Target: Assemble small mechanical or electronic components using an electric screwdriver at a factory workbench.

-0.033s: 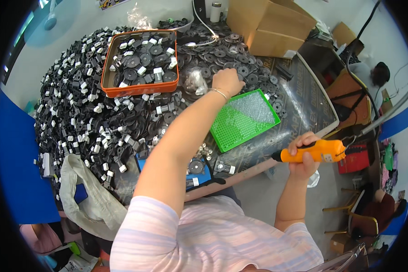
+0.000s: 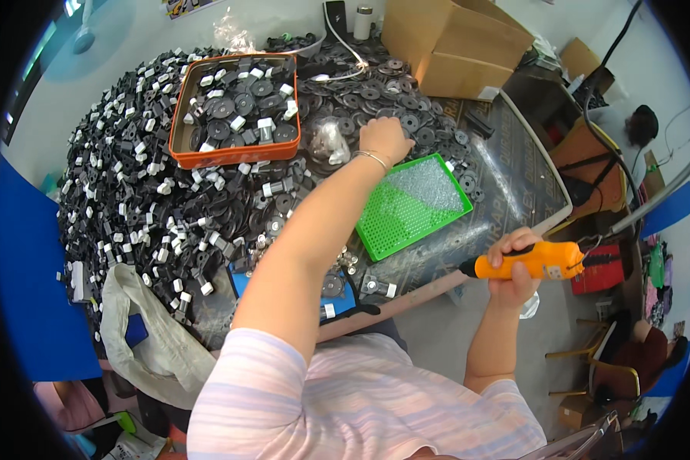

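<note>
The pink shirt [image 2: 406,399] has lavender stripes [image 2: 262,362], and a bangle [image 2: 374,158] rings the left wrist [image 2: 377,156].

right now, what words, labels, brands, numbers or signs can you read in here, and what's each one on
I don't copy out wording, but printing shows here:
Table top: repeated lettering, left unquoted.
Orange power tool in the right hand: a pale label, too small to read.
Cardboard box: a white label, too small to read.
Black upright object at the back: a pale mark, too small to read.
</note>
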### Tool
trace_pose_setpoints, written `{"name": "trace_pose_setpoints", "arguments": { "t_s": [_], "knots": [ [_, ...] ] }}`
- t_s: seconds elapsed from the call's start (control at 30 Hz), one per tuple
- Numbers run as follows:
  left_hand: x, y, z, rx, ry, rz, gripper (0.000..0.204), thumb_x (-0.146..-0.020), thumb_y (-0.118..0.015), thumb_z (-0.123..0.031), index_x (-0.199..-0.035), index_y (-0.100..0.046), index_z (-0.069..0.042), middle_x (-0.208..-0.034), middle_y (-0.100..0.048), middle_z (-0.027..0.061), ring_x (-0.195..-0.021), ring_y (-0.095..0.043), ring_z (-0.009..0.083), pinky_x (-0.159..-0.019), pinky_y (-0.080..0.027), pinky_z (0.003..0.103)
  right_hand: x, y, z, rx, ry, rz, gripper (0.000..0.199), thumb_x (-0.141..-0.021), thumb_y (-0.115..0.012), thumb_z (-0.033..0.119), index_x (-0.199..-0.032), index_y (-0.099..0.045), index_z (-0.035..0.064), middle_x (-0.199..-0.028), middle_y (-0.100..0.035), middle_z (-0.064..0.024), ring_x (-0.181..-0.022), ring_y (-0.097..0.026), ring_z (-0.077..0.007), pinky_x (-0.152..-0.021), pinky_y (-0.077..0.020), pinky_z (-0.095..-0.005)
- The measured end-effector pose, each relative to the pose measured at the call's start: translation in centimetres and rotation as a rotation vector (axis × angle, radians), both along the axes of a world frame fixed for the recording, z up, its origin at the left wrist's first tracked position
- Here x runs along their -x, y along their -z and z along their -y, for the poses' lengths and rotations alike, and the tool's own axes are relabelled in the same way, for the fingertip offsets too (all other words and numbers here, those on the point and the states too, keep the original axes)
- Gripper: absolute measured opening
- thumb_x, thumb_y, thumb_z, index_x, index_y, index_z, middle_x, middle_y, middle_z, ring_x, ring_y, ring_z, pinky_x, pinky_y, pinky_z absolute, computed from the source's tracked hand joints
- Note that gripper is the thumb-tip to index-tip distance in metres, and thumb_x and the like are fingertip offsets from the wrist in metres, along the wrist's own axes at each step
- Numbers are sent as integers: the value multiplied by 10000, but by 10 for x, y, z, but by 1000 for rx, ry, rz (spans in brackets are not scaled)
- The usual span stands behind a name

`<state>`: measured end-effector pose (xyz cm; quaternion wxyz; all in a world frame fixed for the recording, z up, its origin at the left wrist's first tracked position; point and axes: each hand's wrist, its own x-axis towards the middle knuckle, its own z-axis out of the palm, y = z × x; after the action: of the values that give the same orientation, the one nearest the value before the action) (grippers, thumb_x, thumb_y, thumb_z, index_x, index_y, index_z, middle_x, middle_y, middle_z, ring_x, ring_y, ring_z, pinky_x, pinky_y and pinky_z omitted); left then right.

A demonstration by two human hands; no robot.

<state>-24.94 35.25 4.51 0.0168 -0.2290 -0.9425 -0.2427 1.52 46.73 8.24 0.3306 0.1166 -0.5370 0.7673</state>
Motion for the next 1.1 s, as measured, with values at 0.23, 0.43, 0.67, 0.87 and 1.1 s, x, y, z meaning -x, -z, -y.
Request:
{"name": "trace_pose_setpoints", "arguments": {
  "t_s": [0.23, 0.43, 0.67, 0.87, 1.1],
  "knots": [
    [16, 24, -23, 76, -113, -94, 429, -677, -757, -356, -980, -648, -72, -1033, -628, 106, -1008, -577, 286, -833, -438, 431, -13, 2, -9, -49, 40, 32, 327, -771, -701, 192, -940, -488, 11, -875, -478, -101, -634, -529, -175, -587, -456, -279],
    [-7, 8, 10, -256, 181, -97, 417, -649, -712, -218, -1013, -626, -33, -1008, -646, 158, -962, -601, 328, -850, -470, 417, -2, 2, -10, -59, 46, 16, 348, -766, -708, 209, -928, -490, -9, -862, -473, -117, -615, -521, -181, -565, -462, -286],
    [-135, -18, 122, -229, 711, 365, 625, -650, -680, -39, -1242, -480, -20, -1070, -624, 121, -1009, -562, 298, -913, -434, 379, 6, 2, -4, -31, 5, -20, 374, -766, -704, 228, -959, -489, -9, -887, -466, -118, -633, -521, -182, -557, -447, -277],
    [-181, 8, 151, -126, 618, 340, 565, -652, -680, -25, -1189, -505, -27, -1058, -614, 116, -1006, -533, 317, -919, -409, 385, 8, 6, 14, 1, -114, -41, 342, -761, -678, 174, -968, -489, -22, -890, -476, -130, -653, -527, -188, -607, -461, -280],
    [-189, 23, 150, -135, 596, 223, 550, -664, -706, -52, -1181, -519, -57, -1084, -573, 140, -1075, -493, 319, -969, -352, 413, 4, 6, 34, 29, -161, -68, 316, -747, -676, 118, -961, -501, -35, -895, -502, -150, -658, -546, -206, -610, -465, -283]
  ]
}}
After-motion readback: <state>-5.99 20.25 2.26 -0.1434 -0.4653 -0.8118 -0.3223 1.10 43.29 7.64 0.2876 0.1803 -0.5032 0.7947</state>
